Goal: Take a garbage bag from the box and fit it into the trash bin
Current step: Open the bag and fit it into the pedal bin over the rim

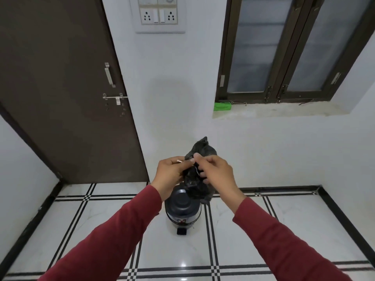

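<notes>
A crumpled black garbage bag (197, 185) hangs between both hands, in front of me above the bin. My left hand (169, 175) pinches its upper edge on the left. My right hand (216, 170) pinches the same edge on the right, fingers curled into the plastic. One corner of the bag sticks up behind the right hand. Directly below stands a dark round pedal trash bin (181, 211) with its lid down and a black foot pedal at the front. A green box (222, 107) lies on the window sill at the back right.
A brown door (67, 98) with a latch fills the left wall. A dark-framed window (284, 47) sits above the stone sill (284, 111). The floor (284, 230) is glossy white tile with black stripes. A switch panel (159, 14) hangs on the far wall.
</notes>
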{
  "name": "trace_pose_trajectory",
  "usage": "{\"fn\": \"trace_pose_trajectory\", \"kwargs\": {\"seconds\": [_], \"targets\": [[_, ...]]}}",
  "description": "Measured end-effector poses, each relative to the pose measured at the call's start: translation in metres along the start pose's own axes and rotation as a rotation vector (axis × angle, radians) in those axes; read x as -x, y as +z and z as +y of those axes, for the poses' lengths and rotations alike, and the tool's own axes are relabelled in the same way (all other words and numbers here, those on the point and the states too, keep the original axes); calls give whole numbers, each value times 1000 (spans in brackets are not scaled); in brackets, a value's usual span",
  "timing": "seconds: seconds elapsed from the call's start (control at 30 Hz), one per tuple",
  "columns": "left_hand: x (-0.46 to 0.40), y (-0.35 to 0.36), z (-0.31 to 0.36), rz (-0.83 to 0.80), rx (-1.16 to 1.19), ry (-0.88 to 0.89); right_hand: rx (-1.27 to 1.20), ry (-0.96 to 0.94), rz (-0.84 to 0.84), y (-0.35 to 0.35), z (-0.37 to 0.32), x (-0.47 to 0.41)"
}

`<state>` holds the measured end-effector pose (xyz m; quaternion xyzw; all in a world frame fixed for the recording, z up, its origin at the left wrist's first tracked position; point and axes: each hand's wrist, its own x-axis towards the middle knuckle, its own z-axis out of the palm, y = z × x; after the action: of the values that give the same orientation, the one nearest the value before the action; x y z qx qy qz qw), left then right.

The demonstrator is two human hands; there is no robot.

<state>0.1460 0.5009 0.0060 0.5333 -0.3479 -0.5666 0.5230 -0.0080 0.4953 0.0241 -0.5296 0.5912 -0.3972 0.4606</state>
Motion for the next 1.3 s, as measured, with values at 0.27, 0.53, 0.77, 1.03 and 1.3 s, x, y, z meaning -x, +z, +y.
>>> {"fn": "trace_pose_trajectory", "kwargs": {"seconds": [0.27,0.53,0.77,1.03,1.3], "targets": [[8,-82,4,-144,163,-196,-507,376,-189,64,-17,-4],[-2,-139,1,73,618,-368,-1003,619,30,96,-5,-7],[-17,-154,6,158,433,-161,-874,578,-23,91,11,-14],[-25,-162,14,273,-886,246,-69,66,-55,68,24,-31],[-32,-153,12,133,-1313,244,921,-73,-93,46,36,-39]]}}
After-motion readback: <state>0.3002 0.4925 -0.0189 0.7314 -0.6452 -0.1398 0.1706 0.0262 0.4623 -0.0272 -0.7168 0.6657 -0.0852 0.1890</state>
